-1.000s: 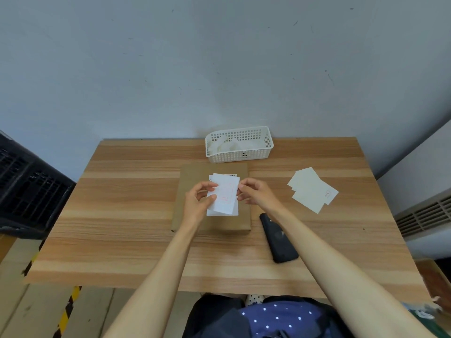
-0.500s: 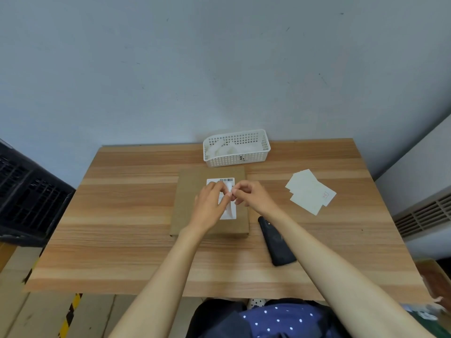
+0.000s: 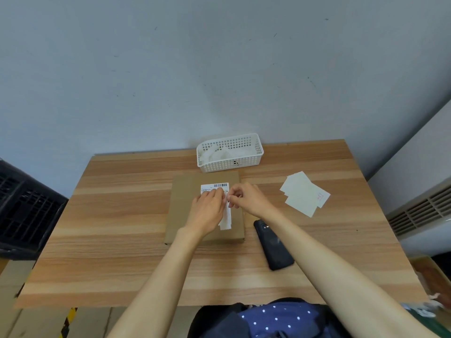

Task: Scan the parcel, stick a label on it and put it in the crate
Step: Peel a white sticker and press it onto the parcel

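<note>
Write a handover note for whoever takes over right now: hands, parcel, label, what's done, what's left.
Left hand lies flat on the label, pressing it onto the parcel.
Right hand pinches the label's right edge.
Parcel lies flat mid-table; scanner lies beside it on the right.
Label is going on; whether the scan is done cannot be told.
Left: smooth the label, put the parcel into the black crate.

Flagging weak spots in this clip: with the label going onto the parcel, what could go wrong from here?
1. The left hand covers most of the label on the parcel; pressed unevenly, it may crease or sit crooked.
2. The right hand pinches its edge, which could lift again or stick to the fingers.
3. The phone lies under the right forearm and might get knocked.
</note>
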### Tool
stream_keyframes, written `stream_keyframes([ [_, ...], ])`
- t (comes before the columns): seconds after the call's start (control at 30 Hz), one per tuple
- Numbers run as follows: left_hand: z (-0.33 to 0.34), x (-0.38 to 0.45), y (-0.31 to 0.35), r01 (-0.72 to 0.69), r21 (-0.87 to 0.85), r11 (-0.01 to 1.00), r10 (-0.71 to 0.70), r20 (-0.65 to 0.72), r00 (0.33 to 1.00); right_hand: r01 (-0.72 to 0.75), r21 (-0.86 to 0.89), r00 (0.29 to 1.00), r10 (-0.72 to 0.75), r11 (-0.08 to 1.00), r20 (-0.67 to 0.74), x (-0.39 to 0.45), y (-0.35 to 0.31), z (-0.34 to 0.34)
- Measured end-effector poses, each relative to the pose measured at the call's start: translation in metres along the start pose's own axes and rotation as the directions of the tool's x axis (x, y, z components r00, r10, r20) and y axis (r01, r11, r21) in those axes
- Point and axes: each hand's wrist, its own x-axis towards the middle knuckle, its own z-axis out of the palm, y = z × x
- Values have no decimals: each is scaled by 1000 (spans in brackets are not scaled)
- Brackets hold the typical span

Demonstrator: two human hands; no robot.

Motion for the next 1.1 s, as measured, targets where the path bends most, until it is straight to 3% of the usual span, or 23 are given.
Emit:
stream_keyframes([
  [0.3, 4, 6, -2, 13, 167, 986, -29, 92, 995, -64, -133, 993, 76, 989, 88, 9, -7, 2],
  [0.8, 14, 23, 8, -18, 241, 970, -9, 111, 994, -189, -199, 979, 201, 961, 40, 11, 4, 3],
  [1.1, 15, 29, 10, 11, 174, 985, -19, 43, 999, -191, -167, 979, 200, 967, 36, 17, 9, 4],
])
